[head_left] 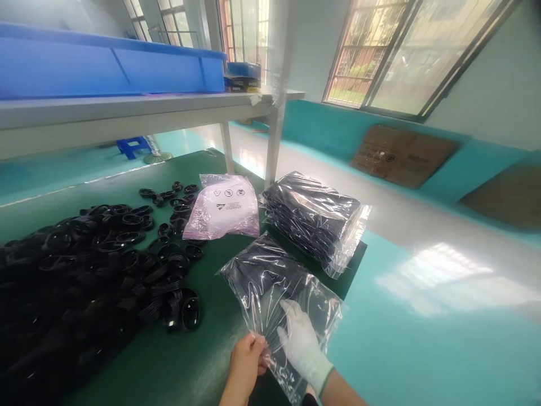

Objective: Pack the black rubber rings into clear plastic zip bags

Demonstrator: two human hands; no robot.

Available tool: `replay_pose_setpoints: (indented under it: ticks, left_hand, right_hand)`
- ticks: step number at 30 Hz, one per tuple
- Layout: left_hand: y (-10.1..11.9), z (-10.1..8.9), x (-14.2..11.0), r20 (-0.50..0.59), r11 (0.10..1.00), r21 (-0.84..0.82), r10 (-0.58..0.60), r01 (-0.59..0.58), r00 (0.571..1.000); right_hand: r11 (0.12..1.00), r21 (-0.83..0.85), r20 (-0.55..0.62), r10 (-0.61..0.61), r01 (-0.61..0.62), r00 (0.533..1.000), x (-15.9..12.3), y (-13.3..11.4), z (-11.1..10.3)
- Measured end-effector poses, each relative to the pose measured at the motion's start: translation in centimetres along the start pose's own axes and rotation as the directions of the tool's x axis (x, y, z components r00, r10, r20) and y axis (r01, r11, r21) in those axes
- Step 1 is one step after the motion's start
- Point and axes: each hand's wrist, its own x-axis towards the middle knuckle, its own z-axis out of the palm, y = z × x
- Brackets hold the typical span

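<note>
A transparent plastic bag [270, 276] with dark, flat contents lies on the green tabletop near me. My left hand [247, 361], bare, pinches the left edge of this bag by its near end. In a white glove, my right hand [302, 344] rests on top of the bag with its fingers stretched out over the loose film. Just beyond, a stack of filled plastic bags [310, 211] with black contents sits at the table's right edge. A pinkish bag [224, 206] with printed warning symbols is to the left of that stack.
Many loose black ring-shaped parts [127, 248] are heaped across the left of the green table [220, 327]. A shelf [169, 110] spans above, bearing a blue bin [110, 65] and a small box [243, 82]. Flattened cardboard [401, 155] leans on the wall.
</note>
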Motion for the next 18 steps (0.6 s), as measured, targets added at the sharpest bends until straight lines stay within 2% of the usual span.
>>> replay_pose_setpoints:
  ticks: [3,4,6,7,8,9,10,11,12,13,14,15,16,18]
  left_hand:
    - [0.6,-0.1,-0.3,-0.001,0.999,-0.002,-0.039,0.039,0.999]
    - [1.1,-0.5,-0.7,0.004,0.997,0.051,-0.062,0.061,0.998]
    - [2.8,-1.5,-1.9,-0.01,0.955,0.291,-0.066,0.066,0.998]
    - [4.0,-2.1,-2.5,-0.041,0.889,0.457,-0.025,0.041,0.999]
    - [5.4,-2.5,-3.0,-0.07,0.786,0.618,0.062,-0.005,0.996]
    - [7.0,-2.7,-3.2,-0.102,0.665,0.745,0.201,-0.059,0.974]
    - [8.5,-2.5,-3.1,-0.093,0.546,0.829,0.347,-0.121,0.933]
    - [9.9,-1.9,-2.6,-0.029,0.425,0.877,0.51,-0.223,0.86]
    - [11.2,-0.9,-1.8,0.075,0.29,0.896,0.649,-0.337,0.757]
    - [12.2,0.3,-0.6,0.202,0.145,0.885,0.737,-0.443,0.645]
    - [12.9,1.6,0.7,0.325,0.006,0.853,0.777,-0.521,0.54]
    - [13.3,2.9,2.0,0.436,-0.118,0.812,0.774,-0.572,0.46]
    - [13.4,4.1,3.2,0.526,-0.215,0.773,0.744,-0.597,0.412]
    - [13.3,6.0,5.0,0.643,-0.346,0.716,0.664,-0.607,0.381]
  right_hand:
    - [0.999,0.012,0.025,-0.035,0.035,0.999,-0.1,-0.2,-0.8]
    - [0.998,0.02,0.034,-0.06,0.059,0.998,-0.2,-0.1,-1.2]
    - [0.995,0.036,0.025,-0.097,0.096,0.995,-0.4,0.4,-1.9]
    - [0.995,0.037,0.001,-0.091,0.09,0.996,-0.5,0.9,-2.2]
    - [0.997,0.032,-0.034,-0.063,0.064,0.997,-0.5,1.4,-2.4]
    - [1.0,0.02,-0.081,-0.014,0.016,0.997,-0.4,2.0,-2.5]
    - [0.999,0.007,-0.13,0.045,-0.044,0.99,-0.2,2.6,-2.5]
    - [0.995,-0.003,-0.176,0.1,-0.102,0.979,0.1,3.2,-2.5]
    - [0.989,-0.008,-0.211,0.141,-0.146,0.967,0.6,3.6,-2.4]
    - [0.985,-0.004,-0.236,0.169,-0.175,0.957,1.1,4.0,-2.3]
    - [0.982,0.01,-0.248,0.186,-0.19,0.951,1.6,4.2,-2.2]
    - [0.981,0.028,-0.249,0.193,-0.192,0.949,2.0,4.4,-2.2]
    - [0.981,0.049,-0.245,0.195,-0.189,0.95,2.5,4.4,-2.2]
    - [0.979,0.085,-0.237,0.199,-0.184,0.951,3.1,4.4,-2.3]
